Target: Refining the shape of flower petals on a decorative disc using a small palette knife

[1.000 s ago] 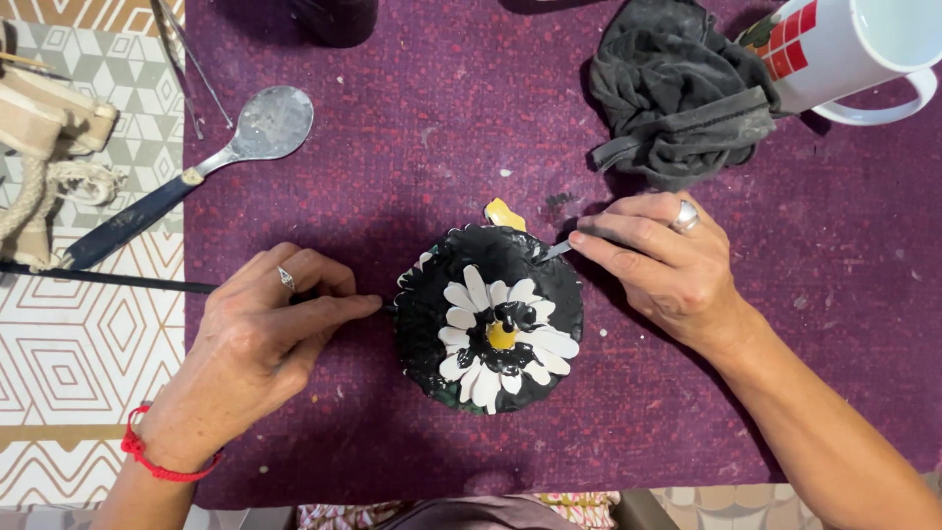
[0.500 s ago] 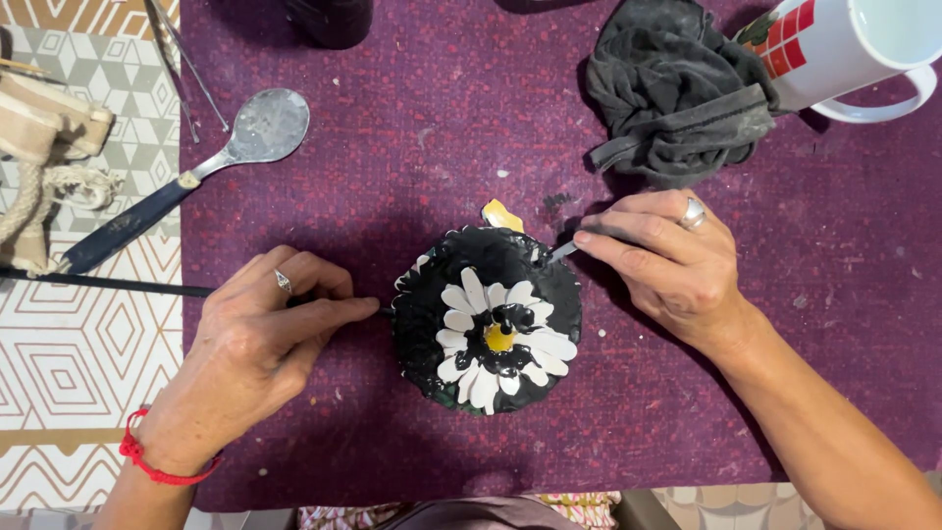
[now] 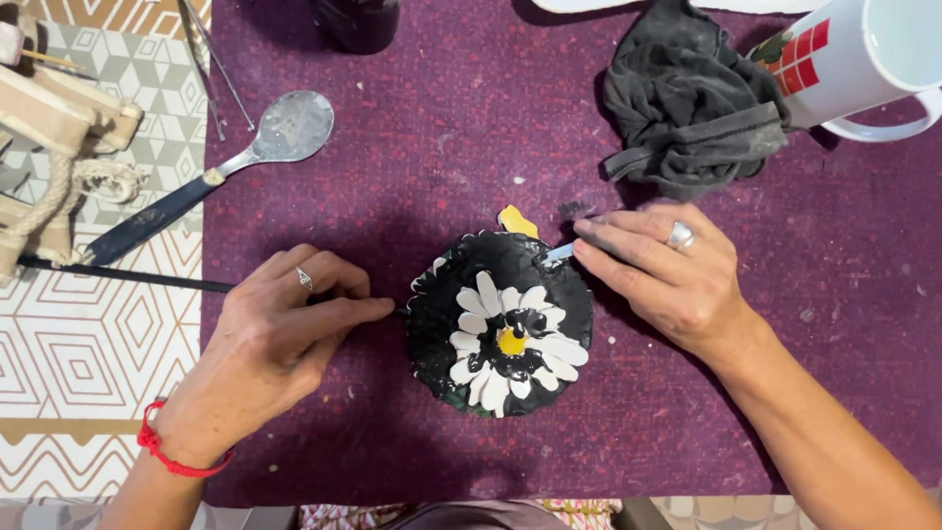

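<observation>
Black disc [image 3: 500, 334] with painted white daisy at centre of purple mat [image 3: 412, 177], left hand [image 3: 280, 339] closed around thin black stick [image 3: 118, 277] at its left edge, right hand [image 3: 667, 280] pinching small blade [image 3: 556, 256] at its upper rim, spoon [image 3: 285, 130], grey rag [image 3: 687, 103], mug [image 3: 854, 59] beyond

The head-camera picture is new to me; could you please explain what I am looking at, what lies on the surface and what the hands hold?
The picture comes from a camera worn on a person's head, looking down at their own two bare hands over a purple felt mat. Between the hands lies a round black piece painted with a white daisy and yellow centre. The left hand holds a thin black stick at the piece's left edge; the right hand, wearing a ring, holds a small silver-tipped tool at its upper rim. Around them lie a metal spoon with a dark handle, a crumpled dark grey cloth and a white mug.
</observation>
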